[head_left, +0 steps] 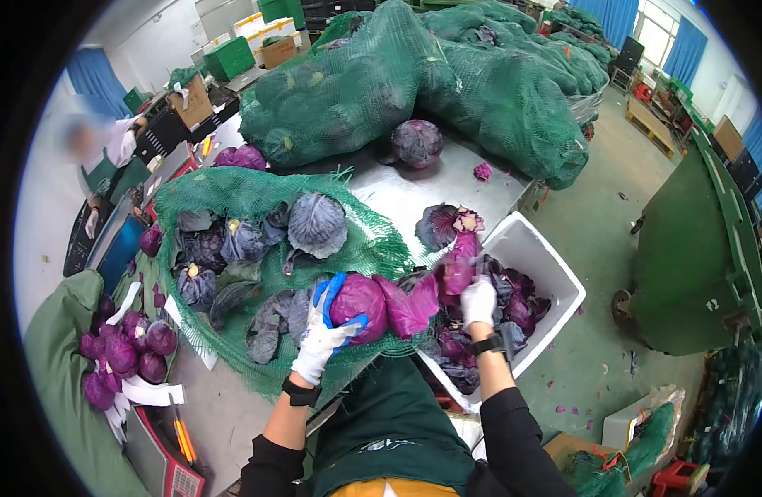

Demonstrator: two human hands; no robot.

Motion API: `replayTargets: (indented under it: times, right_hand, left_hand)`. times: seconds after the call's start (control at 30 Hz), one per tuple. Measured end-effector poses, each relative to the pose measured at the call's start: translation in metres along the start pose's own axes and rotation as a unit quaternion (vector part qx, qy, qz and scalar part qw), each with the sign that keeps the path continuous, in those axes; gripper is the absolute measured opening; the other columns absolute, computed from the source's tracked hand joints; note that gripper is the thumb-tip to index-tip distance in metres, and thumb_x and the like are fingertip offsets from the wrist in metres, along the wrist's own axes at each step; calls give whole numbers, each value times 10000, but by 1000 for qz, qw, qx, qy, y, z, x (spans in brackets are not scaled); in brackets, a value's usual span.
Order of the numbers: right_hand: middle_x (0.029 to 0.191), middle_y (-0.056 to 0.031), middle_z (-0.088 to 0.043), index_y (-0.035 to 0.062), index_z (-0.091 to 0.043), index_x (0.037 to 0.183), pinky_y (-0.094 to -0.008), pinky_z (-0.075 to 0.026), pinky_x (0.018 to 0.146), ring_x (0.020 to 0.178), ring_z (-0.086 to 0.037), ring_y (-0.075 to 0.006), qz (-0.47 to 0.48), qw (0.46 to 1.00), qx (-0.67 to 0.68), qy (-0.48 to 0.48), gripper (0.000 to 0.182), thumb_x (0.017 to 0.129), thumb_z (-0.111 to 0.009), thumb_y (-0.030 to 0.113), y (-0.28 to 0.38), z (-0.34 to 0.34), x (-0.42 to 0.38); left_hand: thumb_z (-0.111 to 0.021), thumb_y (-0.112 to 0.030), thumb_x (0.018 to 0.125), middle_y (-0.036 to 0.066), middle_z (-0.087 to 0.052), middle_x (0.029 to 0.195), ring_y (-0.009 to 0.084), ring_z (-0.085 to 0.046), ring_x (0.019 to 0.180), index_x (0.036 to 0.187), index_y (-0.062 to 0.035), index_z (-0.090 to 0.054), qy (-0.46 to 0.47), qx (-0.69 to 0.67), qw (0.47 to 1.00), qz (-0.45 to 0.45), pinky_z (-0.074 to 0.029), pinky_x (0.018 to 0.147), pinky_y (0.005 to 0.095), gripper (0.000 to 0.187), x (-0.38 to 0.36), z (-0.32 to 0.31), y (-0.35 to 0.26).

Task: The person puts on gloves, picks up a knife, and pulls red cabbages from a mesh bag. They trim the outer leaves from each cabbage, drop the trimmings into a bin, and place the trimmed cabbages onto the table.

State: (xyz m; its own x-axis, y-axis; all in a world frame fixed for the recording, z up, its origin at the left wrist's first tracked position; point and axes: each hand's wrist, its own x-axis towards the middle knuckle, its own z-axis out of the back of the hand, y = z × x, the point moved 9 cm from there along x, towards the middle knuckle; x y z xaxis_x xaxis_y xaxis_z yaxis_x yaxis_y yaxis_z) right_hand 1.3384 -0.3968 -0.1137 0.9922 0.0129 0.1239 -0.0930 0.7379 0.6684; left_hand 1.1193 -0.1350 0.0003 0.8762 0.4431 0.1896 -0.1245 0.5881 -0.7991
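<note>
Metal worktable [364, 176], grey, in a green-floored workroom; at its far side, bulging green net sacks [331, 108] and one loose dark cabbage [417, 143]. Nearer me, one opened green net [257, 192], dark leafy heads lying upon it. Item: purple cabbage [358, 311], at the net's near right edge; roundish, no marked long axis, its stem end not discernible; one loosened outer leaf [412, 305] flares off it toward the box, lengthwise left to right. Left hand [321, 327], white glove with blue fingertips: fingers spread wide, thumb opposed, clasping the cabbage from its left side. Right hand [479, 305], white-gloved, above the near part of a white foam box [567, 286] holding dark leaves: fingers curled inward. Just beyond them, a purple leaf piece [461, 263], long axis pointing away from the wearer; with the blur, I cannot tell whether those fingers grip it.
</note>
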Motion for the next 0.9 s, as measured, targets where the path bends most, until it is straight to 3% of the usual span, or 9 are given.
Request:
replayTargets:
  times: [0.1, 0.2, 0.23, 0.3, 0.5, 0.6, 0.73, 0.8, 0.9]
  right_hand:
    - [914, -237, -639, -1, -517, 1145, -423, -501, 757, 863, -631, -381, -81, 997, 9, -8, 443, 748, -647, 149, -25, 35, 12]
    - [965, -212, -645, -24, -468, 1209, -362, -499, 771, 880, -644, -318, 0, 987, 150, -52, 707, 710, -776, 371, 65, 100, -9]
    - [1021, -207, -644, -29, -462, 1247, -345, -491, 798, 905, -642, -291, -118, 932, 277, 200, 788, 700, -777, 442, 97, 87, -32]
    - [1126, -234, -613, 1, -414, 1345, -354, -472, 863, 1004, -625, -308, 118, 967, 178, 138, 926, 690, -714, 583, 123, 61, -48]
    - [639, 30, -564, 0, -658, 920, -207, -324, 399, 440, -407, -26, 13, 898, 328, 294, 296, 784, -748, 248, 117, 24, -68]
    - [550, 30, -534, 23, -671, 770, -213, -320, 390, 428, -437, -40, -59, 868, 349, 348, 202, 761, -758, 205, 99, 46, -49]
    - [586, -39, -590, 22, -644, 703, -270, -406, 427, 466, -545, -137, -115, 910, 269, 293, 237, 762, -749, 227, 31, 60, -17]
    - [685, -153, -648, -7, -632, 818, -356, -494, 561, 624, -640, -297, 10, 988, -29, 153, 333, 769, -736, 305, -24, 58, 14]
    - [753, -196, -650, 14, -565, 1116, -390, -508, 652, 729, -650, -346, -18, 997, 29, 73, 556, 775, -713, 428, 0, 90, 1]
  left_hand:
    - [-732, -7, 654, 83, -436, 1322, 200, -470, 1170, 1352, -47, -430, -23, -392, 914, 101, -409, 1011, 332, 762, -7, -8, 11]
    - [-728, -6, 649, 97, -470, 1306, 207, -500, 1141, 1337, -35, -448, -26, -348, 929, 122, -403, 1011, 335, 743, -5, -4, 8]
    - [-728, -6, 649, 97, -470, 1306, 207, -500, 1141, 1337, -35, -448, -26, -351, 928, 123, -403, 1011, 335, 743, -4, -5, 1]
    - [-737, -19, 649, 105, -503, 1283, 202, -510, 1136, 1317, -20, -471, -34, -212, 976, 39, -399, 1008, 334, 719, 1, -1, -27]
    - [-753, -50, 643, 99, -517, 1274, 199, -509, 1139, 1308, -23, -484, -29, -296, 953, 52, -401, 1002, 330, 717, 9, -7, -37]
    - [-719, -116, 712, 98, -481, 1309, 212, -491, 1166, 1346, -40, -438, 11, -389, 916, 101, -405, 1002, 348, 697, 5, -14, -26]
    - [-639, -323, 820, 111, -445, 1347, 263, -446, 1231, 1383, -98, -383, 15, -587, 797, 140, -406, 1004, 436, 658, -12, -32, -7]
    - [-568, -489, 837, 102, -412, 1390, 313, -418, 1261, 1379, -180, -389, 122, -780, 565, 239, -401, 996, 514, 649, -29, -56, -15]
    - [-478, -616, 830, 88, -362, 1436, 357, -387, 1280, 1392, -234, -359, 158, -863, 419, 233, -392, 977, 580, 690, -34, -61, -31]
